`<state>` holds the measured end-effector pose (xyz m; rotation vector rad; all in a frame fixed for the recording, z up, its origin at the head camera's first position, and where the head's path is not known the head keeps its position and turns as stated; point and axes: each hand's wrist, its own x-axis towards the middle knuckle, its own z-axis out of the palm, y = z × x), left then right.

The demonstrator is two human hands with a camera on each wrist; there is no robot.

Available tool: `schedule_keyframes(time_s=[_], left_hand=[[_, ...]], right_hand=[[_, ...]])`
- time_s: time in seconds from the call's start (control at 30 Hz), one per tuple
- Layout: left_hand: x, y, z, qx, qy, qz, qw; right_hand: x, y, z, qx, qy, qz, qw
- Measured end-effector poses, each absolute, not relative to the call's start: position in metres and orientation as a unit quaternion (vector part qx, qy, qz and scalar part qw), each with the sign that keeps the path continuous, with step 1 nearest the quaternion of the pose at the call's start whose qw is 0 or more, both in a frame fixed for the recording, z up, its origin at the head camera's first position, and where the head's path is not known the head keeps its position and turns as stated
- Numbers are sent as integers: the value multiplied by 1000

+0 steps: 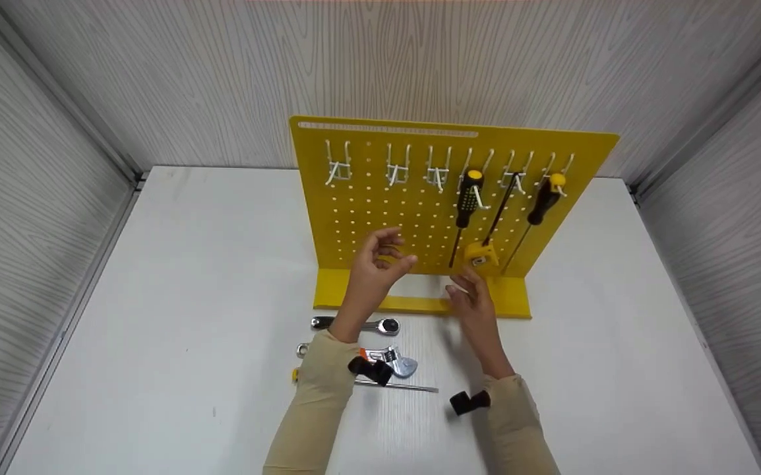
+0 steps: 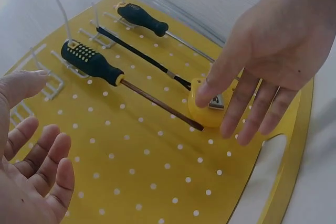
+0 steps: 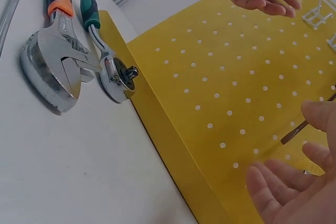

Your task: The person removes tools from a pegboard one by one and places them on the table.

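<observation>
My left hand (image 1: 370, 270) is in front of the yellow pegboard (image 1: 394, 231), fingers loosely bent around nothing. Lower right, my right hand (image 1: 476, 307) is just below a yellow tape measure (image 1: 481, 254), which hangs by a black strap (image 2: 142, 53) from a hook. In the left wrist view its fingers extend beside the tape measure, overlapping it; whether they touch it I cannot tell. Left of the strap hangs a screwdriver (image 1: 467, 201) with a dotted black-and-yellow handle. Another screwdriver (image 1: 543, 201) with a dark handle hangs on the right.
Bare white hooks (image 1: 396, 173) line the board's upper left. In front of its base (image 1: 420, 305), a ratchet wrench (image 1: 388, 326), an adjustable wrench (image 1: 404, 366) with an orange-and-dark handle, and a screwdriver (image 1: 407, 387) lie on the white table (image 1: 209, 297), partly behind my left arm.
</observation>
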<state>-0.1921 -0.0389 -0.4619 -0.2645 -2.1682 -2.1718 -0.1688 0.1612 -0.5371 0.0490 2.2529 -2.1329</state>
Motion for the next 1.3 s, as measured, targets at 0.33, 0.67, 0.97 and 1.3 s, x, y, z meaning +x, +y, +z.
schedule_keyframes(time_s=[0.33, 0.67, 0.97, 1.3], left_hand=[[-204, -8, -453, -100, -702, -705, -9], [-212, 3, -450, -112, -727, -677, -35], [-215, 6, -446, -120, -731, -669, -62], [-219, 10, -444, -130, -732, -662, -96]], right_hand=[[-176, 154, -532, 25, 716, -697, 34], [-180, 154, -527, 9, 713, -701, 23], [-181, 152, -529, -9, 718, -695, 25], [-185, 153, -529, -1, 725, -688, 37]])
